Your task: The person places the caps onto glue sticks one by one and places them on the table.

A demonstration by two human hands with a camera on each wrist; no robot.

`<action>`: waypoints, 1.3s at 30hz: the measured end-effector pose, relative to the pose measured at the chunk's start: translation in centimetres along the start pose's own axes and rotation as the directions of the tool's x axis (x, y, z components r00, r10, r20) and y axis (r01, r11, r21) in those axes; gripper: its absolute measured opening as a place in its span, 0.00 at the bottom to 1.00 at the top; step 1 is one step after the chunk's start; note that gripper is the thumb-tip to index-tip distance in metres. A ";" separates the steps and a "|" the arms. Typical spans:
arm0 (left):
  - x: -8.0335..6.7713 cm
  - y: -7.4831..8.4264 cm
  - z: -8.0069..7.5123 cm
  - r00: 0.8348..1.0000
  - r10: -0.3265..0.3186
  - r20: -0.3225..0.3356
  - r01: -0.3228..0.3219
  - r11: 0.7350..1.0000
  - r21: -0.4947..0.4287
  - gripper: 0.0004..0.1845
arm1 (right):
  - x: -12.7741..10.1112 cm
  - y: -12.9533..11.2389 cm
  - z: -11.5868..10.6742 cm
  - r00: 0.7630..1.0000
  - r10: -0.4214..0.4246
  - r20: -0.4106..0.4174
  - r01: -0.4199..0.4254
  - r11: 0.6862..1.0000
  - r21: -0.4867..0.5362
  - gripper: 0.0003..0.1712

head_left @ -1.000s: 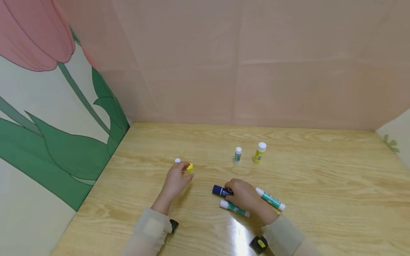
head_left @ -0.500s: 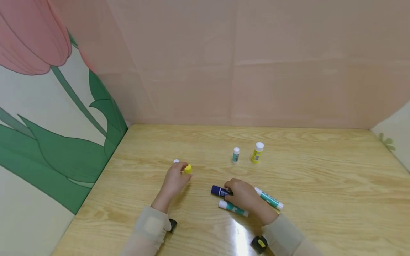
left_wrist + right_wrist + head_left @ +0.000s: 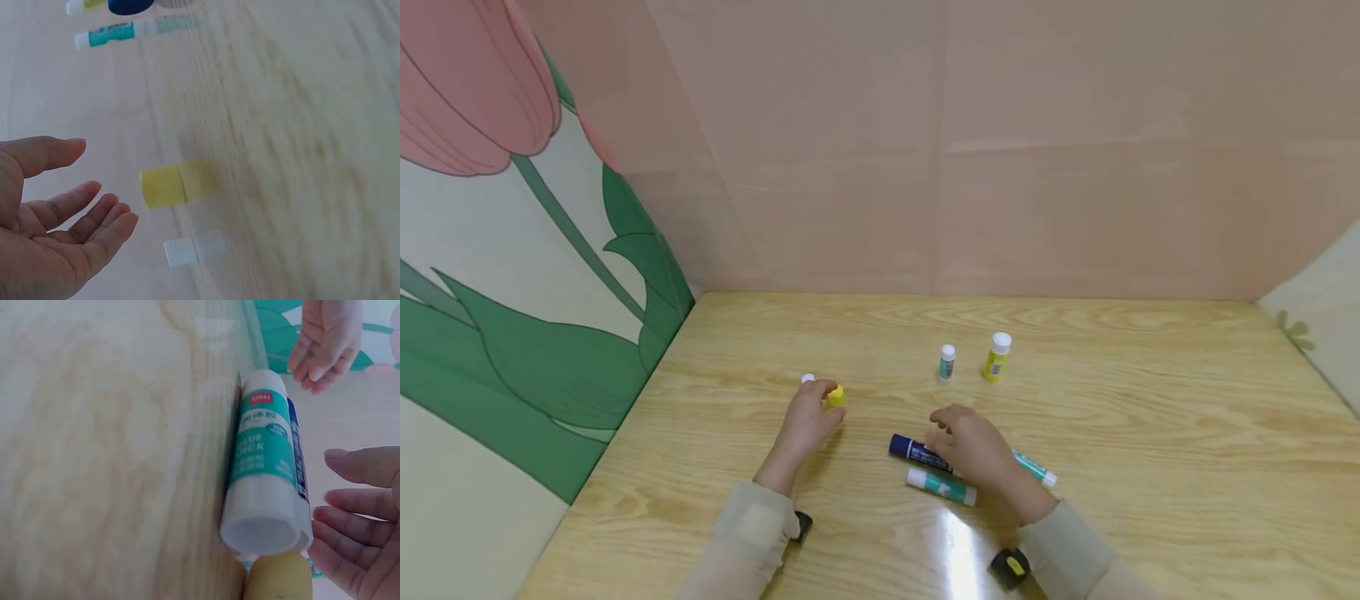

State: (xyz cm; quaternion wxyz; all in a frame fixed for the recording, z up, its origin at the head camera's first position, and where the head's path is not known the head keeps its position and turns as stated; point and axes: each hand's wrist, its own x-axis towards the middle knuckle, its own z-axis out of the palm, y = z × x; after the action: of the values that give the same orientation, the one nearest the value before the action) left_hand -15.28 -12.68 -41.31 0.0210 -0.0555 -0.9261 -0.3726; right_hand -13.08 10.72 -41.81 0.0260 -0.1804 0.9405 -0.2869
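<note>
A blue stick (image 3: 916, 451) lies just by the right hand (image 3: 973, 447), whose thumb and fingers stand apart, as the left hand (image 3: 806, 423), likewise parted, hovers near a yellow cap (image 3: 162, 187), a green stick (image 3: 942, 486) alongside the blue on the table (image 3: 1150, 400).

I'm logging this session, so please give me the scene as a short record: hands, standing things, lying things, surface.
Left hand: holds nothing; beside yellow piece and white piece, touching neither
Right hand: holds nothing; close to navy stick
Standing: yellow piece, white piece, small teal stick, yellow stick
Lying: navy stick, front teal stick, rear teal stick (partly hidden)
Surface: wood-grain table
Unclear: yellow object, mostly hidden
</note>
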 end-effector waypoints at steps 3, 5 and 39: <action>0.1 0.0 0.1 1.000 -0.013 -0.001 0.013 1.000 0.000 0.20 | 0.0 0.2 -0.3 0.999 0.024 -0.034 -0.023 1.000 0.021 0.18; 0.1 0.0 0.1 1.000 -0.018 -0.007 0.018 1.000 0.002 0.20 | 0.0 0.4 -0.5 0.998 0.032 -0.053 -0.031 0.999 0.030 0.19; 0.6 -0.1 0.2 1.000 -0.003 -0.005 0.003 0.999 0.034 0.21 | 0.1 3.2 -4.0 0.971 0.082 -0.224 -0.061 0.993 0.103 0.22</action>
State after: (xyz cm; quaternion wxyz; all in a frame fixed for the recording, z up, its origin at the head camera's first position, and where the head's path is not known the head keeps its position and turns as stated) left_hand -15.89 -12.61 -41.45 0.0237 -0.0526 -0.9323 -0.3571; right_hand -14.85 15.30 -40.22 -0.0634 -0.1108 0.9284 -0.3490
